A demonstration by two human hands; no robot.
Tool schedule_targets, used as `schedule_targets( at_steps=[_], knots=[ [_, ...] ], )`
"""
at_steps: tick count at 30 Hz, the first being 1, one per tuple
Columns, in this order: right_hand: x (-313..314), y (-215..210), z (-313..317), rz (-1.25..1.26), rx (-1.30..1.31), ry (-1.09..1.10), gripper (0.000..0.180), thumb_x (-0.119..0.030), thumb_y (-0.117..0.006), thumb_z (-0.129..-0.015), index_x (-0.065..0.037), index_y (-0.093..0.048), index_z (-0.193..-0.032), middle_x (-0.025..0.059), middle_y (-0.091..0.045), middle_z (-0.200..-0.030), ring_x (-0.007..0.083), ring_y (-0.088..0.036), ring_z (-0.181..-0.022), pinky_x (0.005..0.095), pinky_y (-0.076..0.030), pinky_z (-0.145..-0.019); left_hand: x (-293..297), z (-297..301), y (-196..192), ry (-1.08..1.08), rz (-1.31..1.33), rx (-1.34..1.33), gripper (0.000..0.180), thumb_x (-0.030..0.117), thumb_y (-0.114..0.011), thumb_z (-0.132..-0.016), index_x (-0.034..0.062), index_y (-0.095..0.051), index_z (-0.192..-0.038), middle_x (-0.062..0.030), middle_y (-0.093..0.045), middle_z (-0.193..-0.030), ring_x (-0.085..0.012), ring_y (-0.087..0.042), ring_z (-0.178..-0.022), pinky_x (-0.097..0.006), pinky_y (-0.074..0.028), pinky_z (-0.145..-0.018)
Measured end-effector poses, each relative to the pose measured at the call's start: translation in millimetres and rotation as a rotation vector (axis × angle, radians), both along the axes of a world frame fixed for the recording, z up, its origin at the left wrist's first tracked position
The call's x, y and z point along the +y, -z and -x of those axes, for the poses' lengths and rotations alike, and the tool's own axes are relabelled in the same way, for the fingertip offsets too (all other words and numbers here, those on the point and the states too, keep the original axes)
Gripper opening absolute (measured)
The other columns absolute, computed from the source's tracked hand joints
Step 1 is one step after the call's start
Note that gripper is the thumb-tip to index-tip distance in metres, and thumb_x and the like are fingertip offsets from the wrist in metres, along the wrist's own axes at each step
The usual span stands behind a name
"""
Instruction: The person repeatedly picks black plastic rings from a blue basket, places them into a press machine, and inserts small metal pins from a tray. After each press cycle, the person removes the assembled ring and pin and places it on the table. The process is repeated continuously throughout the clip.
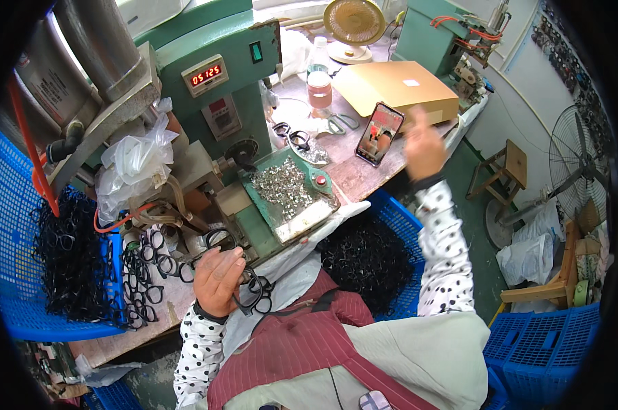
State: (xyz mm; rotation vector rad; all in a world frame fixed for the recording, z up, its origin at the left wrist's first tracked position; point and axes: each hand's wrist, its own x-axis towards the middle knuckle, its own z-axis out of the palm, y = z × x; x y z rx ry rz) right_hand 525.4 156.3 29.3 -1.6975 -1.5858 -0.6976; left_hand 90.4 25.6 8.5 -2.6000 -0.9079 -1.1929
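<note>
- The black glasses frames (pixel 258 287) are at the right side of the left hand (pixel 217 280), touching it. This hand is much nearer to them than the other one.
- They hang in a loose bunch, so I cannot tell which way their long side runs.
- The left hand has its fingers bent around the frames.
- The right hand (pixel 425 149) is up and far to the right of the frames. It is blurry, so I cannot tell if its fingers are spread or pinched.
- Just left of the right hand is a phone (pixel 379 134), standing tall with its top tipped right.
- Between the hands are a green tray (pixel 253 198) of shiny bits (pixel 282 188) and, lower, a blue basket (pixel 403 213) with a black pile (pixel 367 260).
- Left of the left hand, more frames (pixel 137 277) lie on the table (pixel 107 346).
</note>
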Motion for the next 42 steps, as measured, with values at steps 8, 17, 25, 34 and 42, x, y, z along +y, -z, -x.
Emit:
schedule_targets(
  at_steps=[8, 17, 25, 34, 42],
  knots=[
    [-20.5, 94.7, 195.9, 0.203, 0.003, -0.594, 0.038, -0.026, -0.079, -0.064, -0.010, -0.066, -0.096, 0.0063, -0.058, -0.112, 0.0282, -0.051, -0.112, 0.0458, -0.041, -0.087, -14.2, -0.3, 9.9, -0.127, -0.036, -0.090, 0.038, 0.009, -0.067, -0.080, 0.0074, -0.059, -0.117, -0.0132, -0.061, -0.123, -0.0311, -0.057, -0.113, -0.050, -0.040, -0.099],
    [14.2, 114.8, 172.5, 0.367, 0.420, -0.607, 0.018, -0.015, -0.075, -0.071, -0.006, -0.067, -0.083, 0.0129, -0.066, -0.087, 0.0318, -0.059, -0.087, 0.0429, -0.045, -0.080, -66.0, 104.6, 57.0, -0.580, 0.103, -0.086, 0.042, 0.009, -0.070, -0.076, 0.0057, -0.060, -0.117, -0.0139, -0.056, -0.130, -0.0308, -0.055, -0.111, -0.046, -0.040, -0.094],
    [15.2, 121.3, 179.8, 0.482, 0.175, -0.519, 0.023, -0.017, -0.076, -0.070, -0.010, -0.066, -0.089, 0.0140, -0.057, -0.123, 0.0363, -0.046, -0.115, 0.0517, -0.036, -0.094, 6.3, 380.2, -29.3, -1.883, -0.187, -0.197, 0.047, 0.040, -0.062, -0.086, 0.0112, -0.057, -0.122, -0.0172, -0.045, -0.140, -0.0417, -0.043, -0.124, -0.055, -0.038, -0.096],
    [16.2, 133.0, 167.8, 0.321, 0.212, -0.559, 0.018, -0.008, -0.072, -0.069, -0.002, -0.062, -0.082, 0.0142, -0.061, -0.098, 0.0337, -0.053, -0.095, 0.0404, -0.042, -0.086, 34.8, 555.1, -96.6, -2.110, 0.929, -0.238, 0.080, 0.075, -0.035, -0.084, 0.0198, -0.048, -0.141, -0.0098, -0.041, -0.149, -0.0361, -0.035, -0.138, -0.063, -0.021, -0.108],
    [5.3, 132.7, 179.9, 0.306, 0.327, -0.462, 0.016, -0.011, -0.071, -0.074, -0.001, -0.060, -0.080, 0.0133, -0.058, -0.088, 0.0320, -0.053, -0.087, 0.0394, -0.042, -0.080, 33.9, 581.9, -70.8, -1.985, 0.998, -0.310, 0.097, 0.088, -0.027, -0.074, 0.0269, -0.033, -0.149, -0.0105, -0.034, -0.153, -0.0330, -0.035, -0.139, -0.060, -0.016, -0.112]
  ],
)
